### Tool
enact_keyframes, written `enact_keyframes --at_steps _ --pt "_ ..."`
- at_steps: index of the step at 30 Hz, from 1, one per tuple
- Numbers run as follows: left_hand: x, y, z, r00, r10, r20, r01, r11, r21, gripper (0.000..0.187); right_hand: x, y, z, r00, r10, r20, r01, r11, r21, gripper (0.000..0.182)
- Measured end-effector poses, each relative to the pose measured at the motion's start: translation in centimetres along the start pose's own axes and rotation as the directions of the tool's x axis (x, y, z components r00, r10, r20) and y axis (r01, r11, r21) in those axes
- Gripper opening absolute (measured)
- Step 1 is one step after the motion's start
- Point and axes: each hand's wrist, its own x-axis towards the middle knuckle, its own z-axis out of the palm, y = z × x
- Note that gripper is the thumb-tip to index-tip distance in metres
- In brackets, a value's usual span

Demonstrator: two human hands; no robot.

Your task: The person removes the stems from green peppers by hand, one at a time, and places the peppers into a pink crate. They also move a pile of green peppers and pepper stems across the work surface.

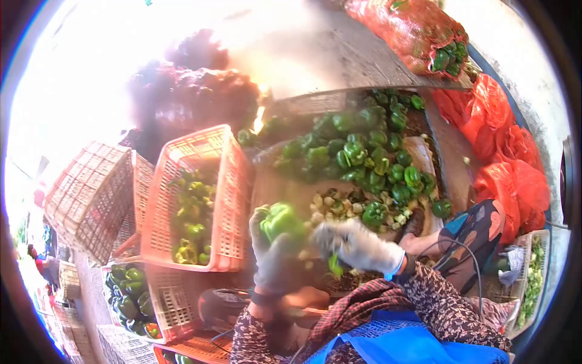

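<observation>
My left hand [273,264], in a pale work glove, is closed around a light green bell pepper [282,221] and holds it up over the ground. Close by on its right, my right hand [361,246], also gloved, has its fingers curled together. A small green piece [334,266] shows just below those fingers; blur hides what they grip. Beyond both hands lies a heap of green bell peppers [354,151]. Pale cut-out pepper cores [333,203] are scattered at the near side of the heap.
An orange crate [233,200] with green peppers inside stands to the left. Beside it leans a pale crate [91,197]. Another crate of peppers [128,297] sits lower left. A red mesh sack [412,30] rests on boards at the back; red netting [506,158] lies right.
</observation>
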Motion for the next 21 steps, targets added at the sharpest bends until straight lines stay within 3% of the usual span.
enact_keyframes --at_steps 2,3,6,8,9,11,12,13,14,15,17,18,20,21 --pt "-0.4 0.4 -0.4 0.997 0.079 -0.018 -0.078 0.997 0.026 0.102 -0.8 -1.3 1.9 0.960 0.195 0.198 -0.216 0.972 0.091 0.020" --pt "-0.6 0.8 -0.8 0.999 0.030 0.027 -0.030 0.999 -0.012 0.101 -0.4 -1.8 2.7 0.934 0.275 0.230 -0.300 0.950 0.083 0.021" --pt "-0.9 1.0 -1.0 0.993 0.058 0.103 -0.053 0.998 -0.045 0.099 0.1 -3.3 3.4 0.925 0.316 0.211 -0.324 0.946 0.006 0.036" --pt "-0.8 1.7 -1.1 0.983 0.086 0.163 -0.094 0.995 0.042 0.095 0.1 -3.0 3.8 0.991 0.093 0.095 -0.096 0.995 0.032 0.035" --pt "-0.7 1.6 -1.2 0.983 0.083 0.162 -0.091 0.995 0.039 0.095 0.2 -3.2 3.8 0.991 0.097 0.095 -0.100 0.995 0.030 0.035" --pt "-0.9 1.4 -1.2 0.921 0.281 0.271 -0.360 0.879 0.312 0.093 0.1 -4.4 3.5 0.964 0.243 0.111 -0.246 0.969 0.015 0.020" --pt "-1.2 1.6 -1.0 0.923 0.268 0.276 -0.348 0.888 0.301 0.091 0.0 -5.1 3.6 0.963 0.249 0.105 -0.252 0.968 0.015 0.020" --pt "-1.4 1.3 -0.7 0.924 0.263 0.279 -0.344 0.891 0.298 0.091 -0.2 -5.9 3.7 0.926 0.364 0.100 -0.374 0.921 0.108 0.021" --pt "-1.8 0.9 -0.3 0.949 0.233 0.213 -0.286 0.920 0.267 0.090 -0.3 -6.2 3.7 0.874 0.474 0.111 -0.486 0.851 0.197 0.023" --pt "-2.1 0.6 -0.2 0.969 0.200 0.145 -0.230 0.945 0.232 0.090 -0.8 -5.0 4.1 0.871 0.479 0.114 -0.492 0.848 0.195 0.023" --pt "-1.9 1.0 0.2 0.948 0.279 0.150 -0.309 0.919 0.245 0.087 -2.3 -1.8 5.8 0.844 0.529 0.081 -0.529 0.848 -0.032 0.028" --pt "-1.7 0.9 0.4 0.957 0.284 0.060 -0.290 0.934 0.209 0.088 -2.6 -1.7 5.8 0.828 0.556 0.069 -0.539 0.824 -0.173 0.029" --pt "-1.2 1.0 0.1 0.958 0.285 -0.038 -0.275 0.946 0.174 0.088 -3.8 2.6 6.5 0.865 0.496 0.081 -0.484 0.865 -0.130 0.027" --pt "-0.7 1.2 -0.4 0.977 0.202 -0.069 -0.201 0.979 0.023 0.089 -3.9 3.6 6.6 0.897 0.435 0.084 -0.428 0.899 -0.087 0.026"
